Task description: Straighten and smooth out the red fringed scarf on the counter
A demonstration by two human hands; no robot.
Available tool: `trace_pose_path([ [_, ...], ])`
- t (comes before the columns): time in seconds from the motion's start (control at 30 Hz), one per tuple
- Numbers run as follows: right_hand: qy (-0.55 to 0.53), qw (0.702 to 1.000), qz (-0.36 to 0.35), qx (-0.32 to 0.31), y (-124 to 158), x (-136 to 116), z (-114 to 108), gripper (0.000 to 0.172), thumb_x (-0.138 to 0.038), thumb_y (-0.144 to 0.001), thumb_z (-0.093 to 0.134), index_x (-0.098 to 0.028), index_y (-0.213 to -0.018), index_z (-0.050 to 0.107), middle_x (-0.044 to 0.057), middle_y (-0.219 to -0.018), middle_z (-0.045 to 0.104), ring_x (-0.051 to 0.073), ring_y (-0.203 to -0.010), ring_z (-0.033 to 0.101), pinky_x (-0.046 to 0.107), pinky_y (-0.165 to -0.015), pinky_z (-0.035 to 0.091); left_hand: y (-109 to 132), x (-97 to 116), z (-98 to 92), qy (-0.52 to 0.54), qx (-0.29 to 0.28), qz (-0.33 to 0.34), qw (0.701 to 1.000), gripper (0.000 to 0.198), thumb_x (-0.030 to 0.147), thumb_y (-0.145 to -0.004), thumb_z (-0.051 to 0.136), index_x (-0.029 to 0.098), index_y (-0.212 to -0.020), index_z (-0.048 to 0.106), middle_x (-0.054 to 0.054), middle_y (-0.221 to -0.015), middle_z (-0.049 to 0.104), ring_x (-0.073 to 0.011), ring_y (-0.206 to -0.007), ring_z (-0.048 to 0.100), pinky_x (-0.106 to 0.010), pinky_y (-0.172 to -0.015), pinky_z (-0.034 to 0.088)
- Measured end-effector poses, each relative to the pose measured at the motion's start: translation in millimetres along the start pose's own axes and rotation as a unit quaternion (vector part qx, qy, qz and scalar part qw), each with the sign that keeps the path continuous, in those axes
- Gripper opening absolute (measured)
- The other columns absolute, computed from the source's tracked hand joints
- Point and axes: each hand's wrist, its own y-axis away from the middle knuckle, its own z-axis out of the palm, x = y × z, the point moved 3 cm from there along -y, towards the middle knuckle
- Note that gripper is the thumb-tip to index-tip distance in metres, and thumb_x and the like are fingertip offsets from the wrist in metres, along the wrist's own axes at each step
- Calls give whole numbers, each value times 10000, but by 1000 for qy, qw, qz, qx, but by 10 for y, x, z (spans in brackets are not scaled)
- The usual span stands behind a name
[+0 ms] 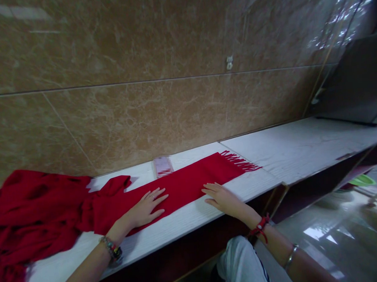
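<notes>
A red scarf [187,179] with a fringed end lies along a white wooden surface. Its right part is spread flat, the fringe pointing right, while the left part is bunched in a loose heap. My left hand [148,208] rests on the flat part near the heap, palm down with fingers spread. At the scarf's near edge, closer to the fringe, my right hand [221,198] lies with its fingers stretched out and the fingertips touching the cloth. Neither hand grips anything.
Behind the scarf a small pinkish packet [163,166], partly blurred, lies near the brown marbled wall [143,114]. A large dark box-like object [356,81] stands at the surface's far right end. Dark open compartments lie below the front edge. A green basin [363,180] is at right.
</notes>
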Motion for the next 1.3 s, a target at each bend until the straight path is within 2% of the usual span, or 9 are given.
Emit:
trace_pose_path([
  [0.17,58,997,-43,2,-177,86,-82,254,-124,-820,470,-125,-1031,611,112,-1054,618,194,-981,554,332,-874,433,-321,469,-245,-18,46,45,998,371,400,-859,396,223,-1166,507,-61,-1178,528,-186,-1071,477,-314,-920,370],
  [0.27,91,994,-60,-28,-220,137,-114,197,-131,-828,475,-114,-945,632,107,-948,644,187,-881,583,301,-779,466,-602,738,-308,-48,58,49,996,303,373,-846,421,207,-1063,554,-57,-1052,573,-180,-941,531,-284,-799,429],
  [0.37,108,989,-97,-43,-199,158,-133,178,-122,-829,476,-113,-932,621,93,-911,642,171,-845,585,272,-740,464,-832,871,-269,-73,60,43,995,246,368,-818,454,188,-930,580,-51,-933,591,-175,-826,555,-257,-674,446],
  [0.5,122,983,-133,-43,-162,192,-134,191,-74,-820,466,-105,-958,595,90,-902,634,161,-832,581,264,-723,457,-977,915,-191,-104,62,48,992,173,300,-793,469,179,-853,578,-52,-844,603,-187,-761,570,-266,-602,444],
  [0.63,121,983,-135,-20,-154,238,-138,166,-71,-820,465,-118,-904,600,74,-850,636,159,-774,580,269,-687,454,-998,940,-186,-121,44,44,991,181,183,-787,441,173,-915,569,-72,-860,620,-194,-756,585,-282,-610,450],
  [0.8,108,985,-130,44,-120,259,-155,153,-108,-824,482,-122,-908,609,83,-863,638,170,-792,576,296,-720,448,-1001,999,-199,-117,28,17,993,215,304,-812,461,152,-924,563,-93,-873,618,-224,-779,592,-307,-610,470],
  [1.0,108,985,-128,43,-94,252,-107,174,-94,-822,470,-120,-913,615,83,-845,636,163,-786,568,297,-724,447,-985,1026,-176,-124,31,23,992,168,128,-810,438,142,-918,566,-101,-887,614,-218,-813,594,-310,-641,474],
  [1.17,102,987,-116,48,-101,275,-73,166,-91,-809,478,-136,-878,623,72,-823,626,161,-770,555,290,-709,445,-976,1047,-150,-143,15,26,989,181,95,-827,410,119,-905,572,-111,-818,621,-235,-767,608,-331,-612,472],
  [1.3,85,986,-112,88,-103,294,-92,190,-79,-813,451,-138,-902,608,66,-819,618,156,-763,546,284,-713,440,-969,1059,-165,-140,29,18,990,189,97,-842,388,117,-908,564,-118,-827,608,-231,-789,597,-329,-625,466],
])
